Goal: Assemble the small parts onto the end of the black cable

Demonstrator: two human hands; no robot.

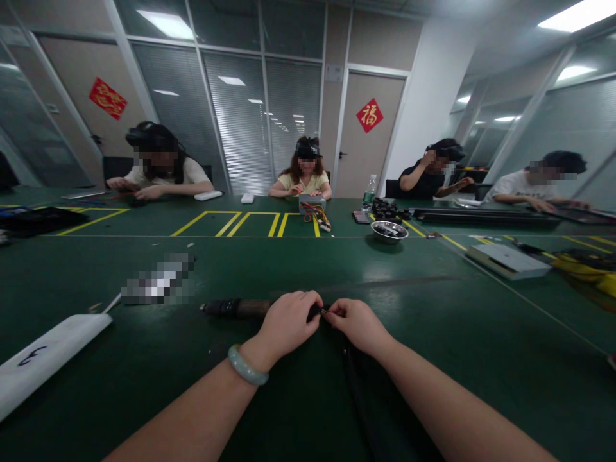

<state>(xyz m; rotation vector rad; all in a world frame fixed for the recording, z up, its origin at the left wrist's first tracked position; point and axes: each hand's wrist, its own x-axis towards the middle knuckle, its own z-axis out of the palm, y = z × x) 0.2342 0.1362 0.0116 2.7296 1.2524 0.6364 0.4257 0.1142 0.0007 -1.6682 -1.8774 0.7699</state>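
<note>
- Left hand (pixel 291 324): closed around the right end of the dark cylindrical tool (pixel 253 308).
- Cylindrical tool: lies crosswise at the green table (pixel 269 266), narrow tip pointing left.
- Right hand (pixel 359 322): fingertips pinch a small part (pixel 324 312) beside that end; its type is indistinguishable.
- Black cable (pixel 353 385): runs below the right hand toward the near edge.

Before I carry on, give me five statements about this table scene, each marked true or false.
1. The right hand pinches a small piece. True.
2. The left wrist is bare. False: a bracelet circles it.
3. A dark cylindrical object extends to the left of the left hand. True.
4. No bottle is in view. False: a bottle stands upright on the table.
5. The metal bowl stands farther off than both hands. True.
</note>
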